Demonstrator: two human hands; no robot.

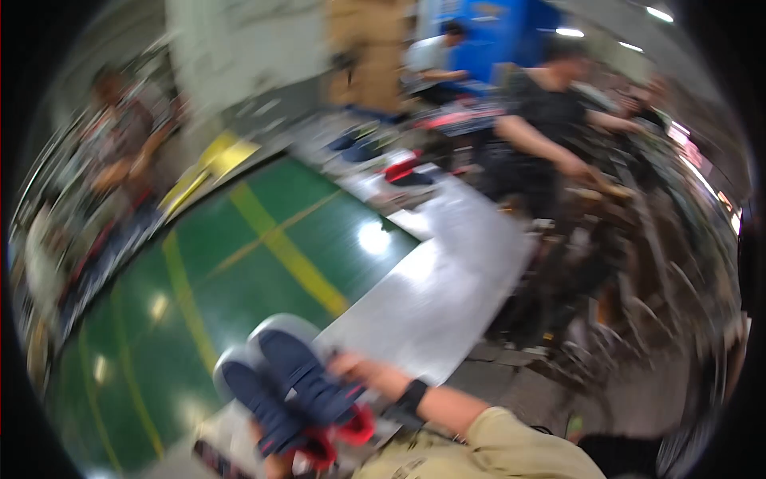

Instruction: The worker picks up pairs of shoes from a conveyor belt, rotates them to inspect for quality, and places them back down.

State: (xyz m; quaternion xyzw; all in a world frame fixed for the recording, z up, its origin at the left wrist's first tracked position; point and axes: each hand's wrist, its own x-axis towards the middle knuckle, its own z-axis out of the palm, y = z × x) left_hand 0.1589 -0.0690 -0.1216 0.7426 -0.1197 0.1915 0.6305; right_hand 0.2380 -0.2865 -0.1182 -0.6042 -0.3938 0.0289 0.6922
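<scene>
A pair of navy sneakers with white soles and red linings is held side by side in front of me, toes pointing away over the near edge of the green belt. My right hand, a black band on its wrist, is closed against the outer side of the right sneaker. Under the left sneaker is my left hand, mostly hidden by the shoe, with part of its fingers showing around the heel. Motion blurs both hands.
A shiny metal tabletop borders the belt on the right. More shoes lie at its far end. One person works at the right, another beyond the belt at the left, a third farther back. A yellow piece stands at the belt's far edge.
</scene>
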